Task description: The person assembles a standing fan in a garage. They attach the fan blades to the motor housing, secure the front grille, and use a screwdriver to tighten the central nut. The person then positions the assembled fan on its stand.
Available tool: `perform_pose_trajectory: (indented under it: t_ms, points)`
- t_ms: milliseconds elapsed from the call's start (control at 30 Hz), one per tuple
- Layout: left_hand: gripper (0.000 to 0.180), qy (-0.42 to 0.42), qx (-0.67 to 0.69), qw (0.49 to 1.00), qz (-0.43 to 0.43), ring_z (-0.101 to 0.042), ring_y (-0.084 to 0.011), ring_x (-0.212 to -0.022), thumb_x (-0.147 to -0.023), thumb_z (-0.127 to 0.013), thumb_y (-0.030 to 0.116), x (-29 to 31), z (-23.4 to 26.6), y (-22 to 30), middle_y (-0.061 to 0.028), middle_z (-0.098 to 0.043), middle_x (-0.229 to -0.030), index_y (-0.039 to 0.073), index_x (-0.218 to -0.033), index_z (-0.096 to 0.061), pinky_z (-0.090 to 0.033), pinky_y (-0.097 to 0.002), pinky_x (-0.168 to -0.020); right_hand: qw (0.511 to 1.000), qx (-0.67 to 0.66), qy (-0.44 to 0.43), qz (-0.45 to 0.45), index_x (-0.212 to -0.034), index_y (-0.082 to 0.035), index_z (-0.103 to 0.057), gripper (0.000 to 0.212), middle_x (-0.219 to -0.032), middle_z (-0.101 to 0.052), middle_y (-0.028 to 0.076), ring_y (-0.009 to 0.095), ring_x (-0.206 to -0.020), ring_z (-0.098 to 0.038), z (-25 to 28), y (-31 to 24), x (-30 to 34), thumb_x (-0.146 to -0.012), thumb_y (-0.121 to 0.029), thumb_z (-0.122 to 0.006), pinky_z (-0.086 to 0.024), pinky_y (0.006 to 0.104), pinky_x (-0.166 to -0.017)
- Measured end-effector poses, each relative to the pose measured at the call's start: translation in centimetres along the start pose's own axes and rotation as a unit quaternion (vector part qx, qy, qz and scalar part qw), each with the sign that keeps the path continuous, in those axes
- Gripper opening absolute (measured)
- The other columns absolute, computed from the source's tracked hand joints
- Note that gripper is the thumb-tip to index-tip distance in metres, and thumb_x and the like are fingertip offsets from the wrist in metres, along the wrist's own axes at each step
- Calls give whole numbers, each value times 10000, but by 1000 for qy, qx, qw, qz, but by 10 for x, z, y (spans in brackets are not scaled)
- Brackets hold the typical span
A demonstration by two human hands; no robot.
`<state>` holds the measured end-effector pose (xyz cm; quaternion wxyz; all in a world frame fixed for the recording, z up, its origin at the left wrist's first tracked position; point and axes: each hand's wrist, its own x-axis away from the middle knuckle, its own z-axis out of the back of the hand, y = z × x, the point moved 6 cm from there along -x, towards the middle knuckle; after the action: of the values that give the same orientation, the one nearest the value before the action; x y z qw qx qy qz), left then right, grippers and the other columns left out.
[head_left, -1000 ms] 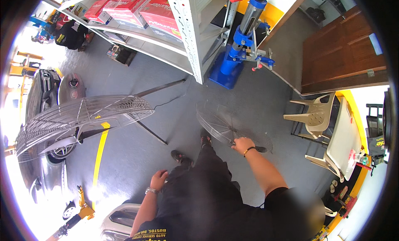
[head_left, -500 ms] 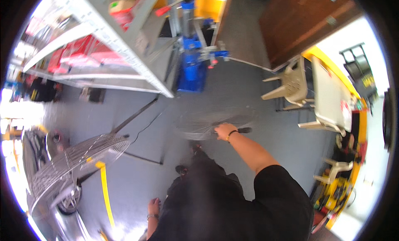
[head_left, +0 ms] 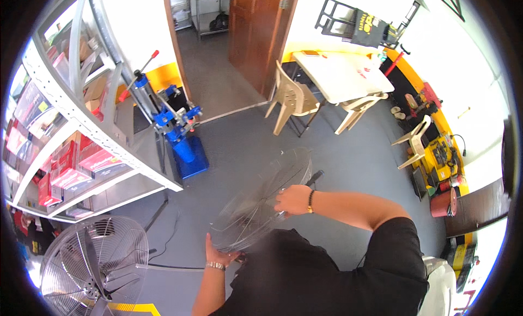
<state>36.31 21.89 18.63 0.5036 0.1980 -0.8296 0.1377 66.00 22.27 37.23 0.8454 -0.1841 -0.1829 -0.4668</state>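
Our left hand point(head_left: 220, 257) had risen from beside the leg to the lower end of the wire fan guard point(head_left: 257, 204), and the guard had swung from lying nearly flat to a steep slant, rising to the right, close to our body. Our view had turned too, bringing the doorway point(head_left: 212, 81) and the white table point(head_left: 348, 79) farther in from the right.

Our right hand point(head_left: 293, 200) kept its fingers curled narrow on the guard's right edge, the bent arm reaching across from the right; a dark rod end point(head_left: 315, 178) stuck out just beyond the knuckles. On the left hand we saw the thumb raised well away from the fingers, which pointed at the guard's low rim; we could not tell whether they touched it. Wires and spokes looked blurred.

Below, the guard's lower end came right up to our black shirt point(head_left: 327, 272). Its upper end hung over grey floor point(head_left: 354, 163), which gave the widest room to the right, as far as the beige plastic chair point(head_left: 292, 92) and the table. On the other side, room was narrower: the metal shelf point(head_left: 117, 155) put its corner leg forward, the blue spring compressor point(head_left: 185, 152) stood beside it, and the pedestal fan point(head_left: 92, 264) filled the lower left, near our left forearm.
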Motion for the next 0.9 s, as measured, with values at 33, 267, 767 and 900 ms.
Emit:
perform_pose_trajectory:
  t_ms: [33, 267, 767, 900]
  points:
    - [1012, 24, -35, 999, 8, -327, -517, -1321, -817, -647, 495, -7, -1, -18, -302, -191, -1507, -1, -1500, -89, -318, -622, -1054, 1000, -2, 12, -22, -1021, -127, -627, 314, -995, -629, 87, 287, -1031, -623, 0, -5, 30, -807, -347, -697, -534, 423, -830]
    - [726, -75, -119, 985, 104, -417, -463, -1244, -828, -549, 181, -29, -91, -105, -371, -287, -1406, -133, -1376, -191, -388, -539, -1050, 979, -3, 128, -156, -944, -130, -607, 263, -964, -593, 53, 239, -999, -615, -4, -1, 206, -816, -346, -684, -549, 372, -753]
    - [862, -268, -327, 890, -170, -481, -494, -1207, -811, -523, 50, -54, -472, -295, -224, -181, -1529, 195, -1489, -11, -482, -622, -951, 842, 17, 346, -414, -747, -129, -576, 223, -771, -526, 38, 214, -767, -582, -97, 181, 493, -646, -243, -740, -510, 330, -566]
    - [872, -279, -314, 885, -199, -490, -488, -1200, -814, -521, 47, -104, -554, -306, -202, -141, -1562, 218, -1497, -6, -472, -627, -948, 843, 17, 337, -419, -762, -111, -594, 200, -821, -541, 51, 229, -769, -580, -111, 283, 499, -660, -192, -747, -529, 350, -610]
